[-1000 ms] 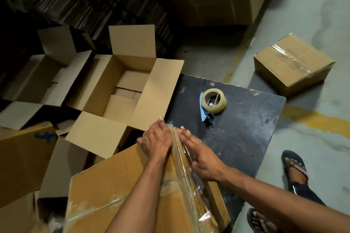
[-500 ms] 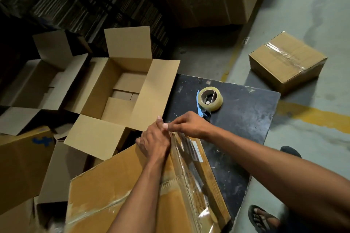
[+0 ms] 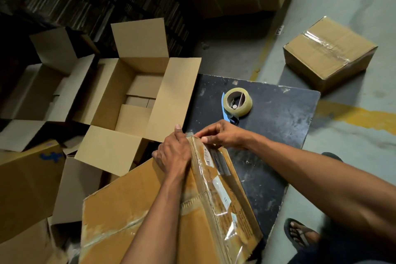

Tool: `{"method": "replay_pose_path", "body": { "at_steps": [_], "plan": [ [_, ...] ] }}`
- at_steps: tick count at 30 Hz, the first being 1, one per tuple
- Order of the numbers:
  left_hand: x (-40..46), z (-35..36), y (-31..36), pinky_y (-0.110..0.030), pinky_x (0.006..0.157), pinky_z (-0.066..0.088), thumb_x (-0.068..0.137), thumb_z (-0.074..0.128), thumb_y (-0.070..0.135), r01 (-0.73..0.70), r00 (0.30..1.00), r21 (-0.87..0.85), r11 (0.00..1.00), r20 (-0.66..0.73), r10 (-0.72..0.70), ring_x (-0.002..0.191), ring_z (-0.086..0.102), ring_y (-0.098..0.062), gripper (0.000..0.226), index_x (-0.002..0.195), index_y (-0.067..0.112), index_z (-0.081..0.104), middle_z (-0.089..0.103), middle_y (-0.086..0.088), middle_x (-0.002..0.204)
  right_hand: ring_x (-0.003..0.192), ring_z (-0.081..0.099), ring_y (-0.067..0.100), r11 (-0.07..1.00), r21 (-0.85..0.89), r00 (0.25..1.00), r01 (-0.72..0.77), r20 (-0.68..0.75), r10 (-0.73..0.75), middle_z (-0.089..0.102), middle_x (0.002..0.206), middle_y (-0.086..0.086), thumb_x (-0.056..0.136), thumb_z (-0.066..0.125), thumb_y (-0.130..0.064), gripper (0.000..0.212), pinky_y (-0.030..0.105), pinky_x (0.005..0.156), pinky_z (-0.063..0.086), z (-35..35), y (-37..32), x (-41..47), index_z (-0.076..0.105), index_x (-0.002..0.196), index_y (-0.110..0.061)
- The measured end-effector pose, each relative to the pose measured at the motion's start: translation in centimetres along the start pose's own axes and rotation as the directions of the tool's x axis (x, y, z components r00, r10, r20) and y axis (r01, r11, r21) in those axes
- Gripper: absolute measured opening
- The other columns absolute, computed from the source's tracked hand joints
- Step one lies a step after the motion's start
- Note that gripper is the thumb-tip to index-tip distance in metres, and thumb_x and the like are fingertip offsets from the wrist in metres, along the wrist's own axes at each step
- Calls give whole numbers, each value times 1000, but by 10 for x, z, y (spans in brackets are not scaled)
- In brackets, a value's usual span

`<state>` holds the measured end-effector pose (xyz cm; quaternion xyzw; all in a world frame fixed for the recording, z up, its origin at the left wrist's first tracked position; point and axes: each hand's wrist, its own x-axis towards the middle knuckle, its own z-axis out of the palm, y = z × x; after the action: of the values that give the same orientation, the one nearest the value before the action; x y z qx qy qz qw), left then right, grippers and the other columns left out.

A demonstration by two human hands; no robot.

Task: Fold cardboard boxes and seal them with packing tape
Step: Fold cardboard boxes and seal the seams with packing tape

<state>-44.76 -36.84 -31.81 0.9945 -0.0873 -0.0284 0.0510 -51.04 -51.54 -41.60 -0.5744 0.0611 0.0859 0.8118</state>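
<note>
A worn brown cardboard box [image 3: 137, 216] lies on the black table [image 3: 276, 122] in front of me, clear tape running along its top seam. My left hand [image 3: 174, 152] presses flat on the box beside the seam near its far corner. My right hand [image 3: 220, 135] pinches the tape end at that far corner, thumb and fingers curled on it. A roll of clear packing tape [image 3: 237, 102] on a blue dispenser sits on the table just beyond my hands.
An open box [image 3: 137, 96] with raised flaps stands left of the table, more open boxes [image 3: 49, 83] beyond it. A sealed taped box [image 3: 327, 53] rests on the grey floor at the right. My sandalled foot [image 3: 300, 234] is at lower right.
My right hand moved from the box's right side up to the far corner of the seam and now pinches the tape there. The left hand stayed pressed on the box.
</note>
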Motion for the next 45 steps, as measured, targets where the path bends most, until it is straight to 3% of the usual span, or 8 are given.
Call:
{"method": "replay_pose_path", "body": {
  "at_steps": [3,7,19,23,30,35,39,45],
  "plan": [
    [0,0,1,-49,110,26,109,15,56,3,1000,-10,1000,-7,-3,125,55,-36,70,120,15,72,68,-17,127,112,67,15,997,17,997,-77,15,77,75,118,-5,96,54,-11,37,51,99,52,2,-4,-5,75,121,-28],
    [-1,1,0,-51,111,28,109,16,57,-7,1000,-8,1000,-6,7,124,55,-36,70,120,16,71,68,-16,127,115,64,-2,999,-13,998,34,49,-33,71,122,-16,100,65,-41,33,21,99,49,25,-6,-12,67,131,-31],
    [0,4,-2,-50,112,24,109,14,56,-9,1000,-22,1000,-6,9,130,51,-35,71,124,15,70,66,-15,133,154,27,17,900,-430,997,75,55,-56,18,171,-4,81,65,-74,109,44,126,26,6,16,-36,4,163,-41],
    [3,5,-3,-50,111,24,109,14,57,-5,1000,-13,1000,-1,5,131,50,-35,71,126,15,68,64,-15,135,153,24,10,901,-406,988,155,73,-137,15,171,-9,77,77,-67,118,33,124,23,28,5,-30,-1,162,-43],
    [7,8,-8,-52,108,28,108,15,58,-16,1000,-19,1000,-28,15,125,54,-36,72,121,15,71,68,-16,128,153,23,16,805,-579,991,128,49,-122,19,170,-5,64,90,-62,136,49,126,24,5,36,-50,1,164,-37],
    [4,6,-9,-52,108,28,109,17,56,-32,999,-60,998,-34,30,125,54,-36,69,121,16,71,68,-14,127,158,7,14,826,-513,969,233,51,-242,-1,172,-11,63,90,-63,140,48,128,15,32,17,-63,-10,160,-47],
    [0,4,-8,-53,109,30,109,19,57,-30,999,-80,996,-46,26,123,56,-36,67,118,15,71,69,-14,124,159,-11,25,802,-574,983,164,23,-184,-18,171,-7,54,82,-80,145,67,123,10,47,38,-69,-20,154,-55],
    [-7,2,-13,-58,122,11,109,32,49,-149,974,-141,979,-193,121,125,52,-29,47,113,21,69,70,-5,116,158,-12,18,773,-613,972,161,-36,-231,-15,172,-6,56,75,-85,142,65,125,7,39,37,-96,-19,157,-50]
  ]
}}
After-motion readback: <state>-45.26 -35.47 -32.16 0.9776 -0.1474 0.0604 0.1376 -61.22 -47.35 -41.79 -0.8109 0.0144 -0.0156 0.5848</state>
